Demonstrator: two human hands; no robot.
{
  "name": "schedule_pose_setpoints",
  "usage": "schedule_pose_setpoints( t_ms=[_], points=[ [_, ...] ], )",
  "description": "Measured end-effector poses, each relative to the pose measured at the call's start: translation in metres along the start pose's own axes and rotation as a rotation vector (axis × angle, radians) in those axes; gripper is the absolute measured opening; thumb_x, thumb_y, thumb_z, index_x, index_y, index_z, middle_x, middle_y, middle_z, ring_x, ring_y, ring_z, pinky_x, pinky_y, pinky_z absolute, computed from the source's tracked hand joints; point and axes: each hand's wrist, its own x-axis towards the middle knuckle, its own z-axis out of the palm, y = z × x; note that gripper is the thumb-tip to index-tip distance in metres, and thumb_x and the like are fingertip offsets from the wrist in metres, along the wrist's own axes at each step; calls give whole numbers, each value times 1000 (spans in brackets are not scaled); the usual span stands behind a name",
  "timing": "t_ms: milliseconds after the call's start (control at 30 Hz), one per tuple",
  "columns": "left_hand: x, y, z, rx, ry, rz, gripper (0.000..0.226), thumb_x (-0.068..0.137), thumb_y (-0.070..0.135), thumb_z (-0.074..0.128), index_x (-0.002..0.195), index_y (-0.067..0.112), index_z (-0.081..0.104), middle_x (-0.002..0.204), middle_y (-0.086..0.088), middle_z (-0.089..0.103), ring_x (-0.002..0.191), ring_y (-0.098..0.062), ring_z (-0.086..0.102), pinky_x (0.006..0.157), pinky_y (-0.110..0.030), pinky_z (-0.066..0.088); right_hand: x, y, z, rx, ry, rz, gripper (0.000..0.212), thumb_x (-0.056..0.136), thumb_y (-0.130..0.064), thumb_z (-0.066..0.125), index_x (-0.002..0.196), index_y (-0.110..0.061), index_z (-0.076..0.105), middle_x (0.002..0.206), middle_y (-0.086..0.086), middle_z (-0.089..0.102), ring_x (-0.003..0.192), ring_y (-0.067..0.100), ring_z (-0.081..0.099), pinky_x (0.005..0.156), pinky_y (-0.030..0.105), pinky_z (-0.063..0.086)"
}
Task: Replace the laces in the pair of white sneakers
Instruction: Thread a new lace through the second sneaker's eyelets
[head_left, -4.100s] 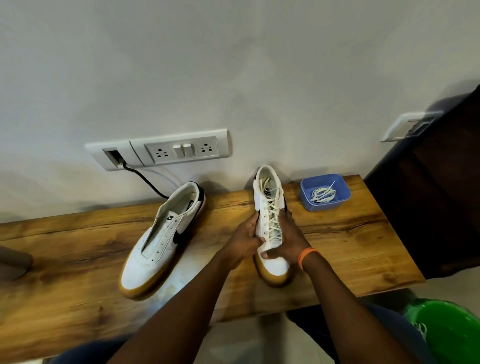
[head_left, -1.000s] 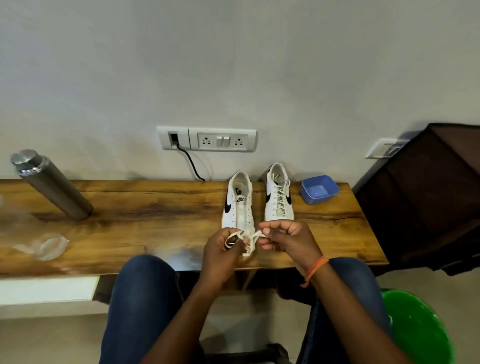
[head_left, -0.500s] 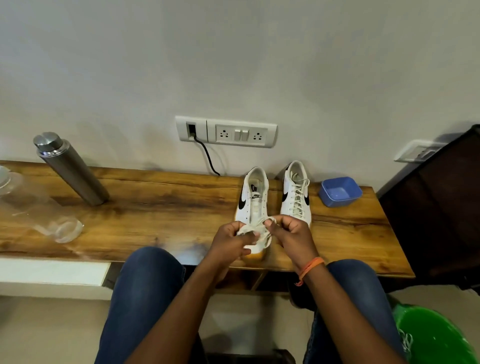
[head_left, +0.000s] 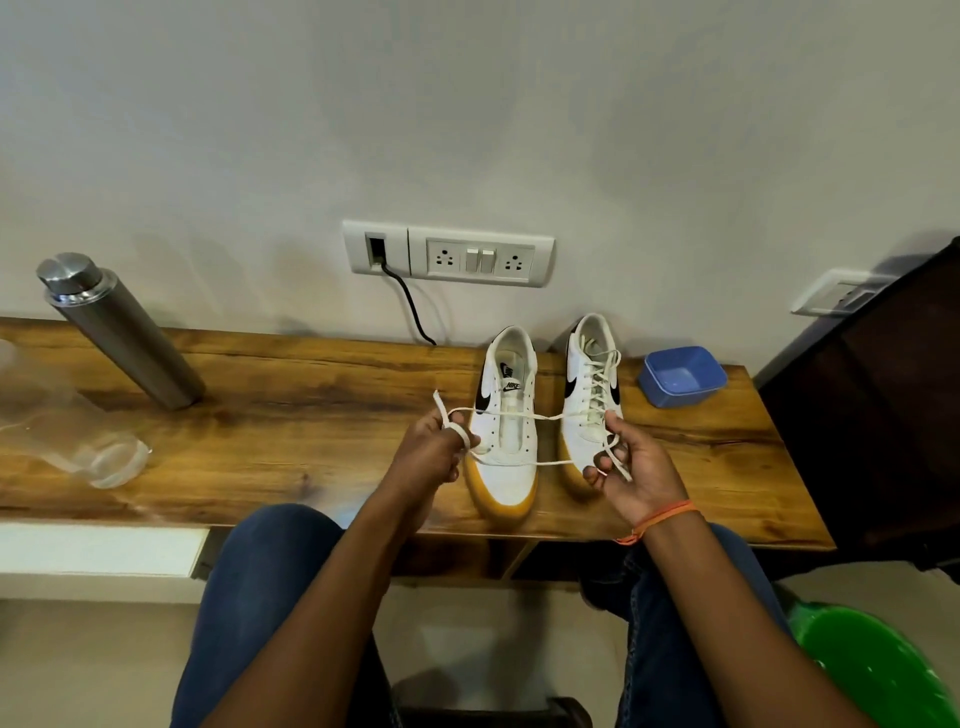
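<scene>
"NIKE" on unlaced sneaker's tongue (head_left: 511, 385)

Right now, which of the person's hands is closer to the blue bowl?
The right hand. It holds the lace in front of the laced sneaker, just left of the blue bowl. The left hand is farther, beyond the unlaced sneaker.

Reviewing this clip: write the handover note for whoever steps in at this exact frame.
Left hand and right hand each grip one part of a loose white lace, stretched between them above the unlaced sneaker.
Both sneakers stand side by side on the wooden bench; the blue tub beside them is empty.
Done: the laced sneaker.
Left: thread this lace through the unlaced one.
</scene>
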Motion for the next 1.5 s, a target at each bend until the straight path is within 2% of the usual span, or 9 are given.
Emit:
schedule_pose_setpoints(
  t_ms=[100, 233, 333, 567, 733, 867, 1033, 1233, 1500],
  points=[
    [10, 11, -2, 162, 47, 62, 18, 94, 7, 51, 85, 19, 61, 65, 8, 57, 58, -6, 46, 51, -21, 34, 14, -5, -2, -143, 86, -79, 7, 87, -11, 66, 91, -16, 64, 64, -1, 61, 45, 10, 43, 45, 20, 29],
    [35, 15, -19, 372, 66, 138, 22, 81, -8, 59, 80, 13, 64, 61, 5, 56, 56, -8, 48, 50, -17, 37, 40, -1, -19, -1156, 320, -532, 35, 75, 11, 66, 98, -15, 67, 107, 10, 67, 93, 27, 64, 68, 24, 46],
    [53, 16, -30, 471, 72, 129, 17, 78, -7, 68, 85, 9, 67, 67, 0, 62, 58, -9, 53, 49, -15, 40, 51, -4, -28, -1445, 387, -629, 42, 75, 15, 62, 107, -12, 68, 113, 15, 61, 101, 34, 60, 75, 30, 46],
    [81, 28, -41, 308, 64, 31, 16, 88, 3, 56, 96, 11, 68, 65, 4, 56, 57, -10, 42, 50, -23, 31, 74, -35, -49, -1333, 609, -584, 15, 90, -5, 56, 90, -5, 71, 101, 22, 65, 88, 39, 61, 71, 36, 46],
    [87, 37, -53, 25, 83, -92, 37, 90, 12, 35, 97, 5, 71, 57, 3, 39, 51, -12, 26, 50, -26, 20, 96, -46, -75, -956, 528, -151, 29, 98, -16, 49, 107, 6, 64, 77, 12, 62, 72, 30, 59, 83, 43, 50],
    [82, 41, -51, -157, 12, -153, 35, 86, 15, 34, 95, 7, 66, 60, 1, 38, 52, -12, 29, 53, -27, 22, 105, -48, -85, -909, 550, -93, 15, 90, -17, 58, 85, -7, 66, 99, 21, 65, 89, 30, 59, 90, 47, 51],
    [76, 36, -37, -34, -271, -78, 34, 91, 6, 33, 108, 0, 62, 78, -3, 54, 61, -11, 39, 57, -27, 31, 73, -21, -30, -1075, 413, -485, 22, 81, -11, 69, 102, -15, 68, 109, 12, 66, 97, 23, 61, 88, 36, 51],
    [73, 26, -24, 152, -483, 45, 27, 93, -5, 56, 119, -1, 63, 101, -23, 71, 80, -22, 67, 70, -28, 56, 15, 26, 61, -897, -353, -686, 40, 91, -17, 68, 129, -24, 57, 103, -5, 67, 77, 12, 67, 68, 22, 55],
    [80, 17, -37, 801, -251, 210, 4, 83, 6, 75, 86, 3, 75, 73, -12, 73, 59, -13, 66, 58, -29, 57, 46, 14, 31, -1418, -346, -988, 11, 91, -15, 62, 89, -13, 72, 84, -2, 71, 74, 13, 63, 69, 36, 53]
  ],
)
